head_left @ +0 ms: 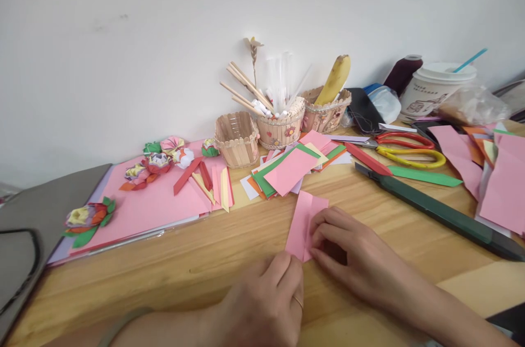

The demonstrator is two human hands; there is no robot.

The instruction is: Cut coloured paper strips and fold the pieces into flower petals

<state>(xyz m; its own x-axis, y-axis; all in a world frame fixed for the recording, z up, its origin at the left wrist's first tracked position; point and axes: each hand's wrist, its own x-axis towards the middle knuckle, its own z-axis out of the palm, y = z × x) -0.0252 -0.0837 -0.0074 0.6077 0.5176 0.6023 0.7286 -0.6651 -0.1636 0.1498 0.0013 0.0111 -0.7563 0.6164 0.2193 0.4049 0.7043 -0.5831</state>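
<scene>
A small pink paper [301,221] with a lengthwise crease lies at a slant on the wooden table, its right side partly folded over. My left hand [268,300], wearing a ring, is closed on the paper's near left corner. On the right edge, my right hand [348,251] pinches the paper between thumb and curled fingers. Just beyond it lies a pile of cut paper strips in pink, green, orange and white, with a pink piece [290,172] on top.
Folded paper flowers [158,163] rest on pink sheets [156,207] at the left. Three small wooden baskets [237,142] stand against the wall. A dark green cutter [435,207], scissors [410,156], a lidded cup [435,90] and more pink paper [506,183] are at the right.
</scene>
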